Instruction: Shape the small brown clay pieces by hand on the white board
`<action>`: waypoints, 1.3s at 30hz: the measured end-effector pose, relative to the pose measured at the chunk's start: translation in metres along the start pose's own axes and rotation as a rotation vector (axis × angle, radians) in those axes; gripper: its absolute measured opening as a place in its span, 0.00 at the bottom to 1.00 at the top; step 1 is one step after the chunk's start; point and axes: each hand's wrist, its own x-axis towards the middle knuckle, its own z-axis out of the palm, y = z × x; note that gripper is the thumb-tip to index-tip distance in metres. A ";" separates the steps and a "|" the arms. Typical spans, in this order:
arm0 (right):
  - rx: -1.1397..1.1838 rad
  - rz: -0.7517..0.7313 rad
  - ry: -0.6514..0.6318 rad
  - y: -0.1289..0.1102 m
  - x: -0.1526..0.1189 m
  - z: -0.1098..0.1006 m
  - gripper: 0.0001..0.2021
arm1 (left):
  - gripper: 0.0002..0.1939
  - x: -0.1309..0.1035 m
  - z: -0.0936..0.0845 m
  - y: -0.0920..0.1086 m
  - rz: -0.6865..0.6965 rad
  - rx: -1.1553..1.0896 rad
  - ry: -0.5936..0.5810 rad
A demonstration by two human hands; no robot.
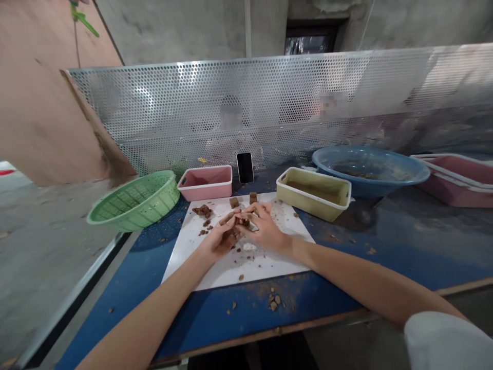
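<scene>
My left hand (224, 235) and my right hand (265, 227) meet over a white board (185, 262), both closed around a lump of brown clay (244, 221). Much of the lump is hidden by my fingers. Just beyond my hands stand two small brown clay blocks (234, 202). To the left lies a rough heap of clay pieces (202, 210), with several crumbs trailing toward me. A whitish patch (249, 247) shows on the board below my hands.
Behind the board are a pink basket (205, 192), an upright phone (245, 168) and a yellow-green basket (311, 200). A green colander (134, 203) stands left; a blue basin (370, 180) and more pink baskets (458, 190) stand right. A perforated metal screen (269, 113) closes off the back.
</scene>
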 end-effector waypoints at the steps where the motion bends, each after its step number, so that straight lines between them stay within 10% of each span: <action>1: -0.003 0.001 0.004 -0.001 0.000 0.000 0.09 | 0.27 0.000 0.000 0.000 0.005 0.002 -0.001; 34: 0.069 0.090 -0.073 0.000 0.002 0.001 0.10 | 0.25 0.006 -0.006 0.001 0.044 0.041 0.031; 39: 0.321 0.234 0.105 -0.009 0.007 -0.004 0.08 | 0.20 0.006 -0.002 0.001 0.135 0.094 0.042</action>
